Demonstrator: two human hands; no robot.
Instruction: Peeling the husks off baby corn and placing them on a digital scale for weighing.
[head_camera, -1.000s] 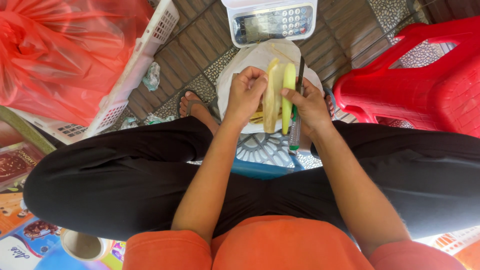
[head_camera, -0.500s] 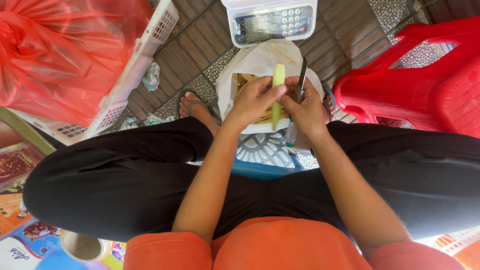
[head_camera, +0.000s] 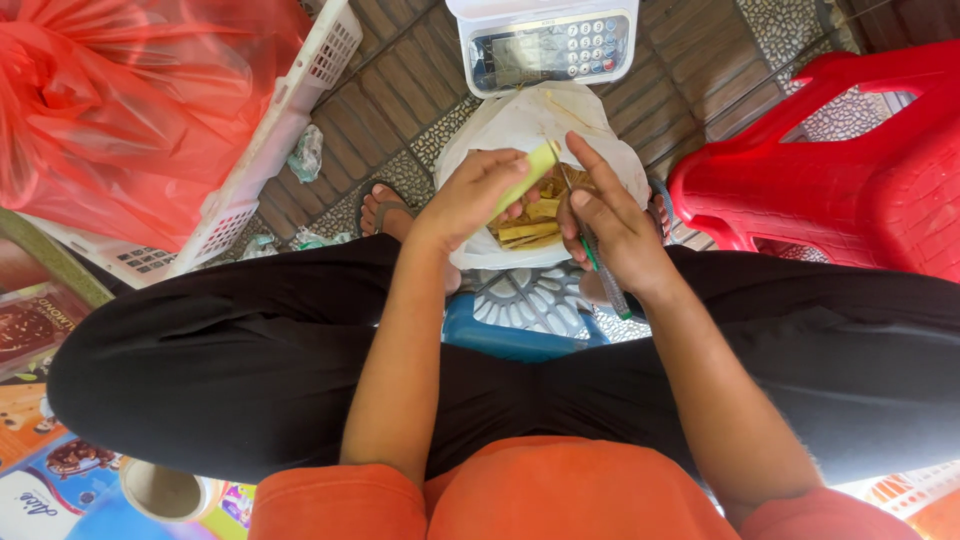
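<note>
My left hand (head_camera: 470, 195) is closed around a pale green strip (head_camera: 527, 178), held slanting above the white plastic bag (head_camera: 520, 130); my right hand (head_camera: 615, 235) grips a slim green-handled knife (head_camera: 598, 270), its blade end laid against the strip's upper tip. A second ago the strip stood upright between both hands, with a wider yellowish piece beside it (that piece is no longer in my fingers); half a second ago the hands were pressed close over the bag. Now they have parted slightly and the strip lies tilted, which I judge to mean a fresh stroke of trimming on it. Below, in the open mouth of the bag, lie yellowish peelings (head_camera: 530, 225). Beyond the bag stands a white electronic scale (head_camera: 545, 40) on the tiled floor (head_camera: 400, 70); to the right, a red plastic chair (head_camera: 850, 150); to the left, a white basket (head_camera: 270, 150) with a red plastic sack (head_camera: 120, 100). My sandalled foot (head_camera: 385, 210) rests just beside the bag.
</note>
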